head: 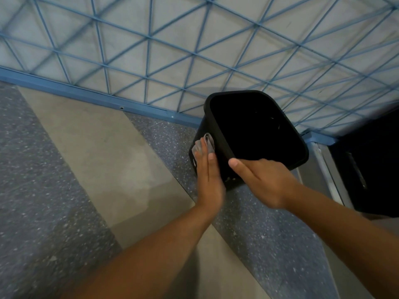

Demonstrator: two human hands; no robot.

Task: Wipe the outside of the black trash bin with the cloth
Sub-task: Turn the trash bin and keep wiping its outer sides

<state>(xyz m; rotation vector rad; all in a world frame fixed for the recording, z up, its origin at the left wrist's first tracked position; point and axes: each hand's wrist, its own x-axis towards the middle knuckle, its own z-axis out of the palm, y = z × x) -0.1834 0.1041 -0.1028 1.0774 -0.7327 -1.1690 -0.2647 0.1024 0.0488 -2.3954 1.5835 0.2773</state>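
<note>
The black trash bin stands on the floor against a wall, its open top facing me. My left hand lies flat against the bin's left outer side and presses a grey cloth onto it; the cloth pokes out beyond my fingertips. My right hand grips the bin's near rim, thumb along the edge, fingers hidden behind it. The bin's inside looks dark and I cannot make out its contents.
The floor has grey speckled tiles and plain beige strips. Behind the bin is a pale wall with a blue lattice and a blue baseboard. A dark opening with a metal frame lies to the right.
</note>
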